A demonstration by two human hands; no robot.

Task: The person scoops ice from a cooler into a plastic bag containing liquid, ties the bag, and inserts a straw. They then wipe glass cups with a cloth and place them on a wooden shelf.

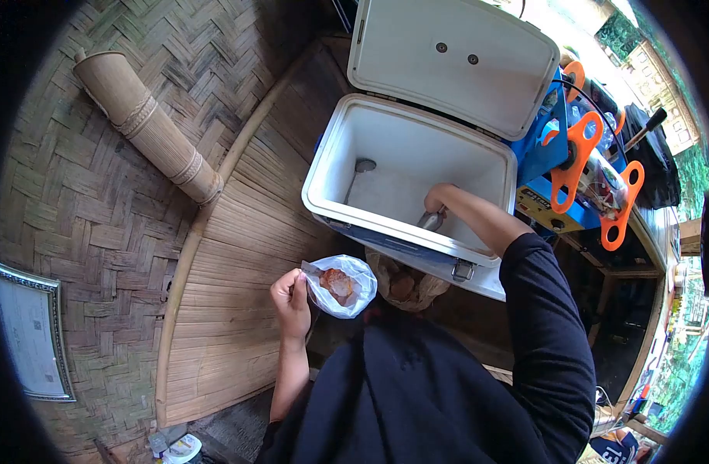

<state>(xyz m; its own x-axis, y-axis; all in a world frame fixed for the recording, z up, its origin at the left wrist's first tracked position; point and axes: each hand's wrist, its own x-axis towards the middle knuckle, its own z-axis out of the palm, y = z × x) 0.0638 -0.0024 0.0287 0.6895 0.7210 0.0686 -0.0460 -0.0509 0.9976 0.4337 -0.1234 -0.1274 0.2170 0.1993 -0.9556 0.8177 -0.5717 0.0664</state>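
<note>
A white plastic bag (360, 271) with reddish-orange contents and pale lumps hangs open from my left hand (292, 298), whose fingers pinch its left rim. Inside the open white cooler box (393, 203), my right hand (440, 198) reaches down near the front wall, its fingers closed round a metal scoop (431, 221). The scoop's lower end points toward the cooler floor. A round grey object (365, 165) with a long thin handle lies at the left inside the cooler. The cooler's lid (455, 62) is tipped back.
Another plastic bag (407, 288) with brownish contents is below the cooler. At the right are a blue machine (546, 147) with orange handles (577, 158) and a black bag (654, 166). A bamboo tube (149, 124) and a framed sheet (34, 332) hang on the woven wall.
</note>
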